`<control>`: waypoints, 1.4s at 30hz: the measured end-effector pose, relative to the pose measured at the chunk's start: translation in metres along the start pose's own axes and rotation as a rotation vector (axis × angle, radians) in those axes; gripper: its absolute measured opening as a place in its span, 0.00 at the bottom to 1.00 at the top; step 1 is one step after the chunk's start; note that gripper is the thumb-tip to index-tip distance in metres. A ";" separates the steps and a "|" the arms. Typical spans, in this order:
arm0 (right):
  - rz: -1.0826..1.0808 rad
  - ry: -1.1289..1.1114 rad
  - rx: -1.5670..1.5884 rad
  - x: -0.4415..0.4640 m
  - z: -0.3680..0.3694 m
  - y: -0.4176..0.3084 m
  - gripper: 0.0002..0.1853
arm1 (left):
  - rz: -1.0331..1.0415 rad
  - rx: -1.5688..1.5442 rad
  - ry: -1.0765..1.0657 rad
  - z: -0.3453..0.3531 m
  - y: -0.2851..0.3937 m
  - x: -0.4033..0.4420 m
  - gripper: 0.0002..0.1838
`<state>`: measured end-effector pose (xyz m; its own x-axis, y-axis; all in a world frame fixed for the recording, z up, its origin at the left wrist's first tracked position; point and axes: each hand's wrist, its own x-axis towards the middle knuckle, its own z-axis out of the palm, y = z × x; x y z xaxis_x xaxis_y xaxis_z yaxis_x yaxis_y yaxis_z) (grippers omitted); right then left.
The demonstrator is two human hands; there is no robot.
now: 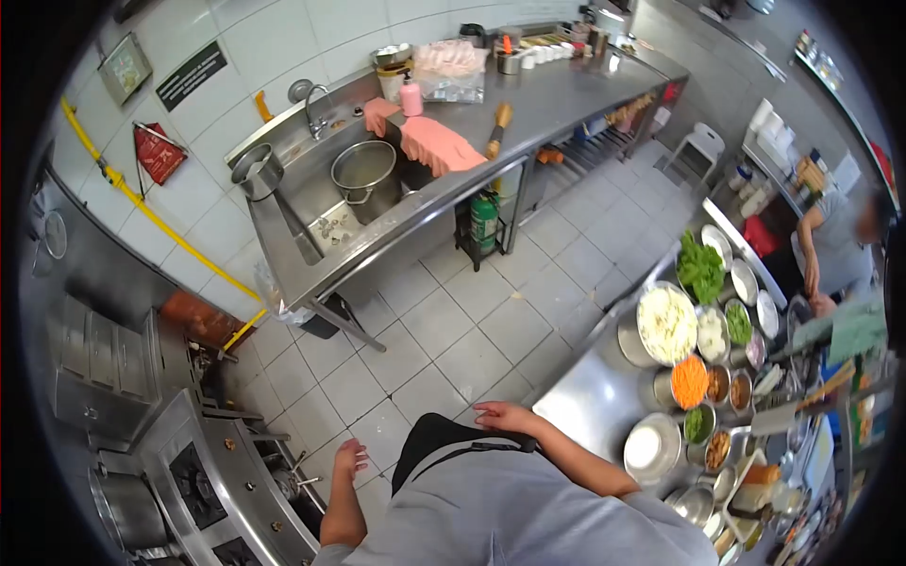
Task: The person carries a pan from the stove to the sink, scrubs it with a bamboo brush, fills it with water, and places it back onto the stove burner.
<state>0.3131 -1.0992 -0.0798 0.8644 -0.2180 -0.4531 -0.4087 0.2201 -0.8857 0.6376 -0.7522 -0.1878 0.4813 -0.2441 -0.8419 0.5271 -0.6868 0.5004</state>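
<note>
My left hand (351,457) hangs low beside my body, its fingers apart and nothing in it, between the stove and my black apron (425,443). At my waist, my right hand (503,416) is empty with fingers spread, close to the edge of the steel prep table (566,401). On that table stand a pot of shredded white vegetable (666,324), a container of grated carrot (690,381), green lettuce (701,268) and a steel bowl (652,447). Neither hand touches any of them.
Ahead, a steel sink counter (425,198) holds a large pot (364,179) and a pink cloth (439,148). A green cylinder (483,223) stands below it. The stove (226,472) is at lower left. Another person (835,236) works at the right, near a white stool (698,146).
</note>
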 end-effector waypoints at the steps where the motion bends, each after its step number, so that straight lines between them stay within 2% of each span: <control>1: 0.019 0.002 0.008 0.014 -0.008 -0.017 0.25 | 0.011 -0.094 -0.013 -0.003 0.009 0.007 0.25; 2: 0.038 0.000 0.020 0.029 -0.015 -0.034 0.25 | 0.020 -0.185 -0.021 -0.006 0.016 0.013 0.29; 4: 0.061 -0.045 -0.044 0.057 -0.035 -0.057 0.25 | -0.020 -0.183 -0.004 0.015 0.034 0.031 0.28; 6: 0.152 0.058 0.111 0.083 -0.050 -0.068 0.24 | -0.092 0.018 -0.153 0.036 0.061 0.053 0.21; 7: 0.206 0.092 0.042 0.104 -0.063 -0.057 0.23 | -0.068 0.133 -0.203 0.051 0.079 0.066 0.21; 8: 0.173 0.132 0.043 0.124 -0.074 -0.041 0.22 | -0.030 0.238 -0.248 0.060 0.104 0.087 0.21; 10: 0.280 0.205 -0.054 0.154 -0.092 -0.037 0.22 | 0.905 1.066 -0.379 0.065 0.115 0.195 0.22; 11: 0.292 0.204 -0.055 0.163 -0.102 -0.029 0.22 | 0.681 0.806 -0.374 0.075 0.134 0.203 0.23; 12: 0.285 0.210 -0.293 0.172 -0.115 -0.021 0.23 | 0.464 0.551 -0.367 0.099 0.172 0.216 0.24; 13: 0.274 0.218 -0.530 0.180 -0.132 -0.014 0.23 | 0.327 0.572 -0.402 0.111 0.218 0.206 0.24; 14: 0.278 0.233 -0.529 0.186 -0.152 -0.007 0.23 | 0.193 0.597 -0.433 0.118 0.271 0.184 0.24; 16: 0.228 0.311 -0.627 0.187 -0.172 0.012 0.31 | 0.291 0.734 -0.498 0.129 0.328 0.194 0.24; 17: 0.357 0.387 -0.438 0.178 -0.173 -0.020 0.32 | 0.265 0.817 -0.519 0.136 0.350 0.205 0.25; 18: 0.370 0.413 -0.417 0.176 -0.176 -0.018 0.32 | 0.267 0.843 -0.542 0.143 0.365 0.212 0.25; 20: 0.397 0.434 -0.528 0.169 -0.190 -0.007 0.33 | 0.231 0.766 -0.534 0.162 0.396 0.228 0.27; 21: 0.492 0.387 -0.488 0.169 -0.196 0.000 0.35 | 0.196 0.715 -0.548 0.172 0.405 0.234 0.28; 22: 0.496 0.402 -0.472 0.170 -0.203 0.013 0.35 | 0.199 0.735 -0.559 0.182 0.412 0.237 0.28; 24: 0.462 0.387 -0.201 0.175 -0.218 0.042 0.37 | 0.183 0.820 -0.615 0.209 0.424 0.238 0.28; 27: 0.406 0.442 -0.141 0.187 -0.243 0.078 0.36 | 0.178 0.836 -0.686 0.254 0.428 0.235 0.27; 30: 0.474 0.497 -0.021 0.186 -0.289 0.035 0.34 | 0.282 1.050 -0.746 0.294 0.429 0.245 0.26; 32: 0.437 0.545 -0.044 0.185 -0.333 0.031 0.31 | 0.390 0.932 -1.013 0.317 0.427 0.293 0.25; 33: 0.478 0.525 -0.067 0.182 -0.361 0.017 0.31 | 0.406 0.954 -1.019 0.338 0.454 0.278 0.25; 35: 0.516 0.526 -0.064 0.174 -0.409 0.008 0.31 | 0.095 0.840 -0.815 0.369 0.501 0.223 0.25; 36: 0.542 0.504 -0.206 0.170 -0.436 0.010 0.31 | 0.105 0.866 -0.827 0.391 0.510 0.225 0.25; 37: 0.566 0.491 -0.353 0.166 -0.469 0.008 0.31 | 0.217 0.990 -0.794 0.415 0.512 0.244 0.25; 39: 0.535 0.576 -0.371 0.156 -0.526 0.004 0.32 | 0.453 1.233 -0.734 0.473 0.555 0.237 0.24; 42: 0.535 0.670 -0.376 0.142 -0.592 -0.014 0.32 | 0.510 1.207 -0.751 0.561 0.609 0.236 0.25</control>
<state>0.2680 -1.6957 -0.1911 0.2334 -0.7046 -0.6701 -0.8724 0.1527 -0.4644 0.6791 -1.6125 -0.1945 -0.2268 -0.6500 -0.7253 -0.6354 -0.4656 0.6160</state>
